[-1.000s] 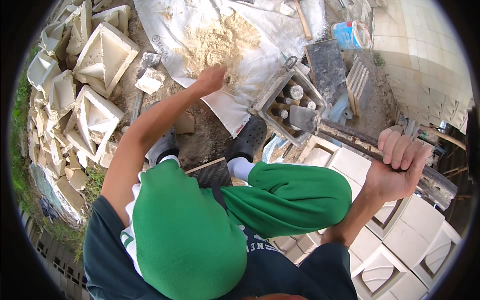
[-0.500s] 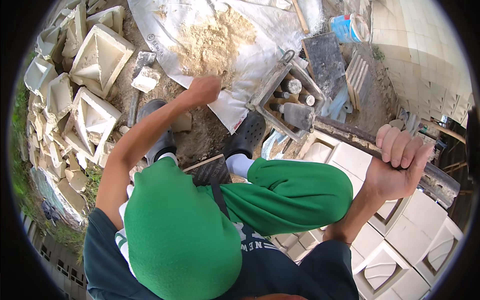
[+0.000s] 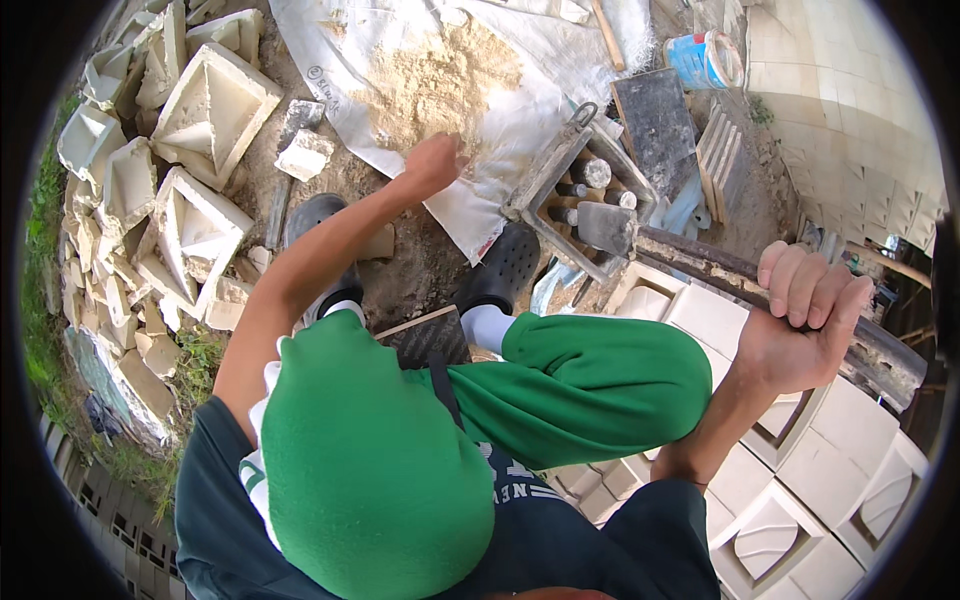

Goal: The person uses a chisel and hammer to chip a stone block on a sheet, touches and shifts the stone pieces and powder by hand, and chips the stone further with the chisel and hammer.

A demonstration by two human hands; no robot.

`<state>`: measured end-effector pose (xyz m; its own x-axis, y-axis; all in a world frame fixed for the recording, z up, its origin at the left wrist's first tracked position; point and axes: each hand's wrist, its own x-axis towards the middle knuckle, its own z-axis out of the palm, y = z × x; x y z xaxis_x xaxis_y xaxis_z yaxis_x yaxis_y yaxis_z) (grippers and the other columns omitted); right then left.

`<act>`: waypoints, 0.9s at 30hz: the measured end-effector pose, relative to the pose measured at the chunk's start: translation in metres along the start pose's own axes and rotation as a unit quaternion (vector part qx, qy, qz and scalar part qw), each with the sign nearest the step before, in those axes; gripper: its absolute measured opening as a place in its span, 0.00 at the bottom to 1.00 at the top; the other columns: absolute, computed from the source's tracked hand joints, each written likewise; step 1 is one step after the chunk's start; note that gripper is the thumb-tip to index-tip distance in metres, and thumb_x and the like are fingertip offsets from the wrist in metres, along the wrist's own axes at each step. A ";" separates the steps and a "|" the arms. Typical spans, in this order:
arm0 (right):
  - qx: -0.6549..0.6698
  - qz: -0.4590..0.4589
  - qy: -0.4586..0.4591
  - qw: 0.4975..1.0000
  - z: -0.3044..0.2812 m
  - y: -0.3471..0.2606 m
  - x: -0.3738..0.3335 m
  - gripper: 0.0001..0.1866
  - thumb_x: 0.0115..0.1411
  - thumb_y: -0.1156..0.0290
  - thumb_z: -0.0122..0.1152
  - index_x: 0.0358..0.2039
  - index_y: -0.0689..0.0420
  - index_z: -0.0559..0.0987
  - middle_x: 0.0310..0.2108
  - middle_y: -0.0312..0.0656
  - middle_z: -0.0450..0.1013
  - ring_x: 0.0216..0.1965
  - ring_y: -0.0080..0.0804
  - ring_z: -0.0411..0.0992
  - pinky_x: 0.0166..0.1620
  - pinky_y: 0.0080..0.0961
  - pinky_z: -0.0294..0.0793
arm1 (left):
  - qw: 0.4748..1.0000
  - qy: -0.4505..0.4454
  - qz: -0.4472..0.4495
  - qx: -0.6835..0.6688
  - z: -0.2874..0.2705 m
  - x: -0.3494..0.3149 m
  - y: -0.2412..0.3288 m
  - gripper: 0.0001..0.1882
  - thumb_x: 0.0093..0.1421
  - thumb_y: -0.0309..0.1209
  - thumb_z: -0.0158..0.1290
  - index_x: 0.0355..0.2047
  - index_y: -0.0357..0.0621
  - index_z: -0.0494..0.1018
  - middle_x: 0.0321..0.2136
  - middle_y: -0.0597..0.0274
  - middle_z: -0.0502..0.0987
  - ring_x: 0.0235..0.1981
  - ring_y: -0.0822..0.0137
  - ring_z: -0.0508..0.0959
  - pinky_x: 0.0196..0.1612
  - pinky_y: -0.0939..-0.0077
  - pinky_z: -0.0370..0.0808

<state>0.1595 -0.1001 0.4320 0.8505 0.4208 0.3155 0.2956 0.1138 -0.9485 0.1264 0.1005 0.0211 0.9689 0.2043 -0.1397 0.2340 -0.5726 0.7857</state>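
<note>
My left hand (image 3: 436, 163) is stretched out over the white sheet (image 3: 462, 215), near the edge of the pale sandy powder (image 3: 440, 85). Its fingers are curled closed; anything in them is hidden. On the right, my right hand (image 3: 815, 315) has its fingers wrapped over a long, dark, worn bar (image 3: 700, 265). The bar slants toward a rectangular metal mould (image 3: 545, 185) with several round cores inside and a ring at its far corner. A flat grey plate (image 3: 606, 228) lies over the mould's near right part, beside the bar's end.
Broken, hollow cream blocks (image 3: 218, 115) are heaped at the left. Patterned pale blocks (image 3: 840, 440) stand in rows at the right, under my right arm. Beyond the mould are a dark board (image 3: 655, 120), a slatted piece (image 3: 720, 150) and a blue-and-white bucket (image 3: 700, 62).
My left hand has moved forward and slightly right, closer to the powder. The right hand keeps its hold on the bar. The whole view has shifted slightly.
</note>
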 end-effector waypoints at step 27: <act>0.000 -0.010 0.000 1.000 -0.006 -0.001 -0.006 0.23 0.68 0.59 0.31 0.14 0.50 0.56 0.11 0.31 0.50 0.15 0.22 0.49 0.26 0.27 0.54 | 0.690 0.087 -0.454 -0.556 -0.020 -0.059 -0.036 0.25 0.57 0.44 0.53 0.48 0.38 0.66 0.39 0.54 0.74 0.35 0.64 0.76 0.39 0.71 0.74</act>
<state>0.1567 -0.1078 0.4308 0.8443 0.4194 0.3335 0.3114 0.1224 -0.9424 0.0595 0.1245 0.0133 0.4155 0.2255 -0.8812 0.4386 0.7990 0.4113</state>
